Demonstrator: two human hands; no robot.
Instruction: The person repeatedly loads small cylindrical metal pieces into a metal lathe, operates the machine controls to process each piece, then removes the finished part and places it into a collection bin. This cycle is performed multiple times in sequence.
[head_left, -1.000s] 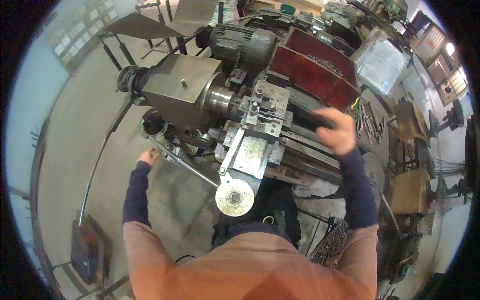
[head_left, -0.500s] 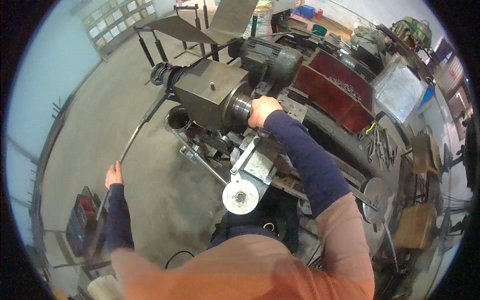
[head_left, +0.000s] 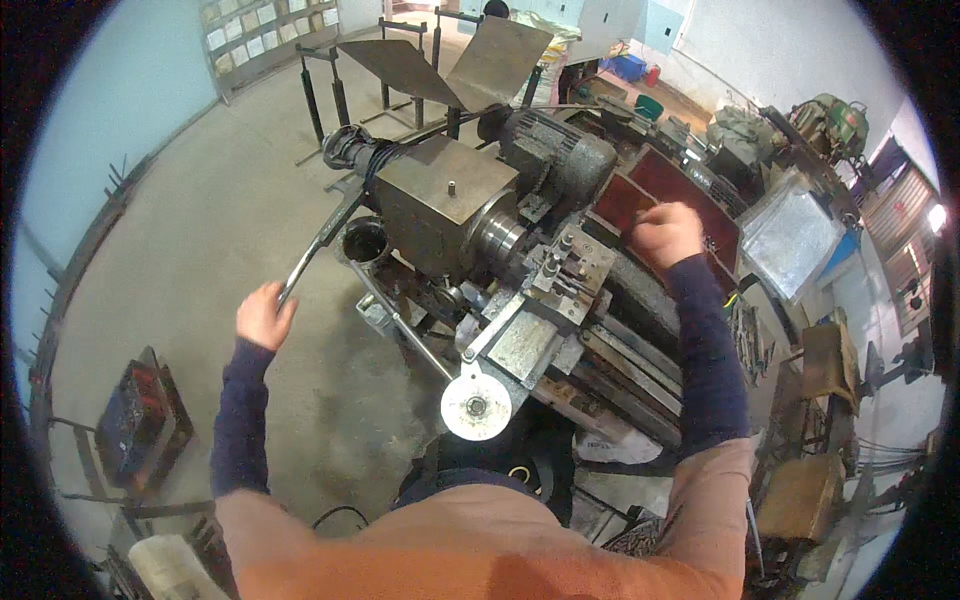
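Note:
My left hand (head_left: 264, 316) is closed around a long metal lever (head_left: 305, 262) that runs up to the rear end of a lathe's headstock (head_left: 425, 185). Over the near left part of a dark red divided tray (head_left: 708, 192) is my right hand (head_left: 668, 236). Its fingers are curled in; what they hold, if anything, is hidden. The shiny steel spindle nose (head_left: 503, 238) faces the tool post (head_left: 568, 268), apart from both hands. Closer to my body, a round white handwheel (head_left: 476, 407) sits on the carriage.
A ribbed motor (head_left: 560, 145) stands behind the headstock. Bent sheet metal (head_left: 500, 62) rests on stands farther back. Spanners (head_left: 748, 335) lie at the right, below a foil-covered slab (head_left: 790, 232). On the left floor is a dark box (head_left: 143, 420) with red inside.
My right hand has left the spindle nose and moved right to the red tray. My left hand stays on the lever, which now sits higher near its grip. The view has shifted slightly.

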